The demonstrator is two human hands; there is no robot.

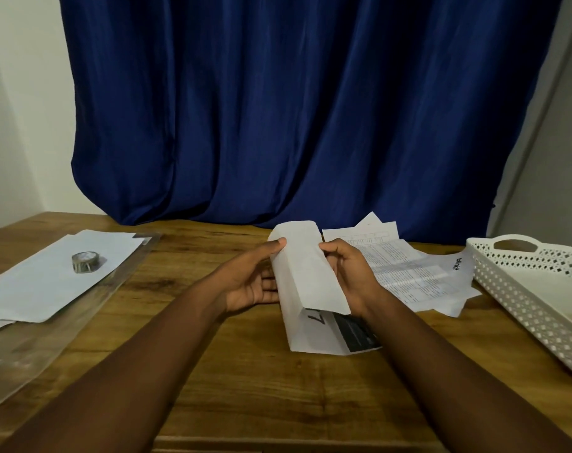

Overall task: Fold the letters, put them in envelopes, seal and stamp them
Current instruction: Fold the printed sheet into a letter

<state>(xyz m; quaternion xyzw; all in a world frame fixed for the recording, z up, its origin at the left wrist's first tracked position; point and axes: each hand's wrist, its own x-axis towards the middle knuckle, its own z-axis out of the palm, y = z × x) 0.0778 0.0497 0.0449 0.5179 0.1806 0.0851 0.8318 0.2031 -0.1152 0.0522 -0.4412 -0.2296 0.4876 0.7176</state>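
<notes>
— Envelope, centre of frame: light, thin, floppy; best pinched at the long edges. Folded letter half in at the lower end.
— Hands?
— Left hand and right hand both clamped on it.
— Counts?
— One tape roll left, one tray right, several loose sheets on bench.

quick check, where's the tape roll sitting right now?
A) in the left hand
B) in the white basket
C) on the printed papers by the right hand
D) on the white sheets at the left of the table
D: the tape roll rests on the white sheets at the left, apart from both hands, which hold the envelope.
</notes>
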